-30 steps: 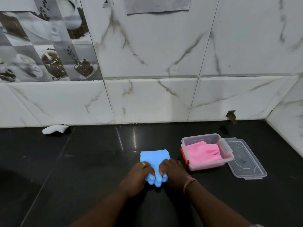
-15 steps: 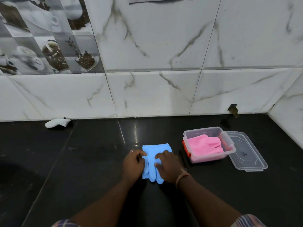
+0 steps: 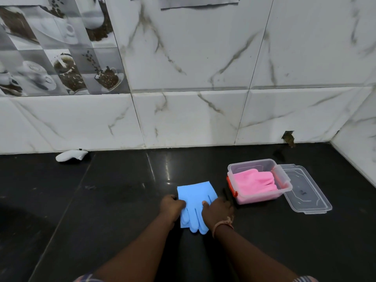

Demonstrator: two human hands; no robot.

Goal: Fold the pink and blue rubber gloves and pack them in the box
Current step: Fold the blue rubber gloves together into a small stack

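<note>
blue gloves [image 3: 194,202]: side edges hidden under left hand [image 3: 172,206] and right hand [image 3: 218,210]
forearms: cut off by bottom edge
pink gloves [image 3: 255,181]: lower part blurred behind box [image 3: 262,195] wall

The bench [image 3: 122,200] is glossy black stone, really reflective. Blue gloves [image 3: 194,197] look like smooth matt rubber, pink gloves [image 3: 254,181] too. Box [image 3: 284,188] and lid [image 3: 307,192] are clear shiny plastic. Wall tiles [image 3: 193,68] are polished marble-look.

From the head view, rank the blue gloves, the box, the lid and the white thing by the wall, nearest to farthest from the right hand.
1. Blue gloves: under the right hand, touching it.
2. Box: just right of the hand, pink gloves inside.
3. Lid: right of the box, flat on the counter.
4. White thing: far left, against the wall.
</note>
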